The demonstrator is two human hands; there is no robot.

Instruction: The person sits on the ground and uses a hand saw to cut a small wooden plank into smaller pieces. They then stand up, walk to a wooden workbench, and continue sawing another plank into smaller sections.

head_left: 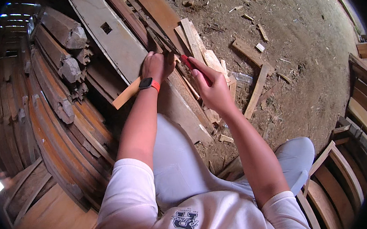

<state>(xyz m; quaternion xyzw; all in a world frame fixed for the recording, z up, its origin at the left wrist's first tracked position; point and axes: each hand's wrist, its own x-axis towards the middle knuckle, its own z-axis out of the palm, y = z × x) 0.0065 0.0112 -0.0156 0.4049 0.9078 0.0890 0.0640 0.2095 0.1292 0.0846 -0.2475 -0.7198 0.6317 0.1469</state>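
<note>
- Head view, center: the left hand [156, 67] is curled closed over a light wooden strip [126, 94], its fingertips hidden beneath; the strip's free end projects toward the lower left, past the wristwatch [147, 83].
- Head view, right of center: the right hand [213, 86] is closed around a red-handled tool [195, 68], thumb and index finger laid along the handle. The handle points toward the upper left, its front end close to the left hand; the working part is hard to make out against the dark wood.
- Head view, upper left to center: a long gray board [113, 47], pierced by a square hole, runs diagonally beneath the left hand; heavy-looking timbers [56, 81] are stacked beside it. Pale offcuts [195, 40] lie just beyond the right hand.
- Handling, as judged: the strip appears light, stiff and dry, with little slip but a tendency to splinter or split along the grain. It is best held flat across its broad faces, well back from the tool. The tool seems light and rigid; its handle, perhaps slick, is the proper place to grip.
</note>
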